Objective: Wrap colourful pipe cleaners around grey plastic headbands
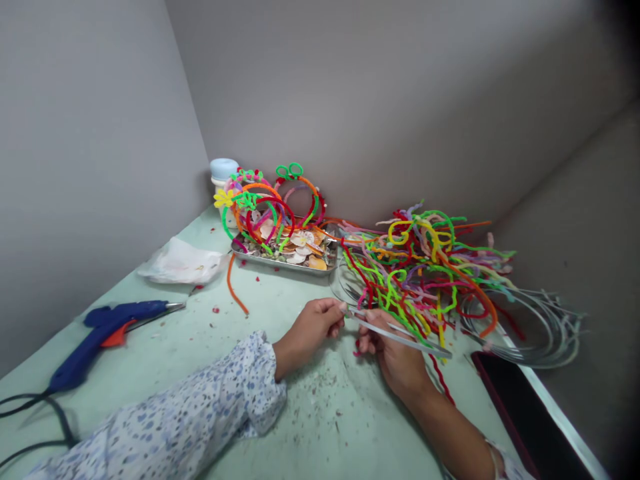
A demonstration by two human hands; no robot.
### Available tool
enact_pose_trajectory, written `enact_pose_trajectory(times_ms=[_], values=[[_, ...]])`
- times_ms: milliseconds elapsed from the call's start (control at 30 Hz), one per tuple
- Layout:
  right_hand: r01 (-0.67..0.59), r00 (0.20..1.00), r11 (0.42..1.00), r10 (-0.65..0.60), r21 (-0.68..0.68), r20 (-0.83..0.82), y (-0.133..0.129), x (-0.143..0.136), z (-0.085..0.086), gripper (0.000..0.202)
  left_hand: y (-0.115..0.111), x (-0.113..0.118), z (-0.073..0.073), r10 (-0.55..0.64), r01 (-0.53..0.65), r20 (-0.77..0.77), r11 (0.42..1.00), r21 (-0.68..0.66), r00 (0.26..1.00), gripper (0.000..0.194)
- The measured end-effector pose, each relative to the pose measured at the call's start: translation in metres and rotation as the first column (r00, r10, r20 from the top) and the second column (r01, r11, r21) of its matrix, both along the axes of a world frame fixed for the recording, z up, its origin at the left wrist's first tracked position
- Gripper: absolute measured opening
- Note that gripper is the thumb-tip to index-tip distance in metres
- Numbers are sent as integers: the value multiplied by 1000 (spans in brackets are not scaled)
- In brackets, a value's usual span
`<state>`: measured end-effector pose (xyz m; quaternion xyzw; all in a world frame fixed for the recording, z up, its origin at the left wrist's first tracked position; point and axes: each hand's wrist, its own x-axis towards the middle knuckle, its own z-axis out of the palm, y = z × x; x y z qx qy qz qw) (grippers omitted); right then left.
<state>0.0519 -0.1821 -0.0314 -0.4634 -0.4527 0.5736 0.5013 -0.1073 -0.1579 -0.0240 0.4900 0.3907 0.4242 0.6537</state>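
My left hand (314, 333) is closed, its thumb and forefinger pinching the near end of a thin grey metal band (410, 342). The band runs to the right over my right hand (397, 353), whose fingers are curled around it close to that end. A small green bit shows at the left fingertips. Dark red fuzzy wire (441, 381) shows beside and below my right hand. Just beyond it lies a large tangle of coloured fuzzy wires (425, 260).
A blue glue gun (110, 333) with a cord lies at left, near a plastic bag (183, 261). Behind are a metal tray (285, 265) of buttons, decorated hoops (270, 200) and a blue-lidded jar (224, 168). Grey hoops (555, 333) and a phone (535, 417) lie at right.
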Motion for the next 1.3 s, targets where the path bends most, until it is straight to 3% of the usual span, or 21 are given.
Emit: enact_pose_trajectory(times_ms=[200, 367, 467, 733, 1033, 1133, 1300], values=[[9, 1000, 1000, -9, -8, -17, 0, -2, 2, 30, -1, 0, -2, 17, -17, -5, 1000, 21, 1000, 33], [73, 994, 997, -74, -15, -82, 1, -5, 9, 57, 0, 1, -1, 70, -69, 46, 997, -20, 996, 32], [106, 989, 994, -106, -1, -101, 1, -6, 12, 62, 1, 2, -1, 89, -81, 118, 994, -71, 989, 30], [50, 998, 998, -51, 33, 36, -1, -4, 3, 36, 1, 0, -2, 45, -42, 73, 998, -49, 996, 32], [40, 977, 995, -58, 93, 205, -3, -3, 0, 31, 3, -3, -5, 4, 3, 100, 997, -72, 995, 36], [32, 906, 952, -156, 304, 393, -2, -1, 1, 22, 4, -5, -5, 10, -1, 100, 996, -89, 995, 35], [-83, 777, 766, -351, 638, 522, -2, 4, 6, 17, 5, -8, -3, 23, -15, 121, 997, -71, 992, 34]])
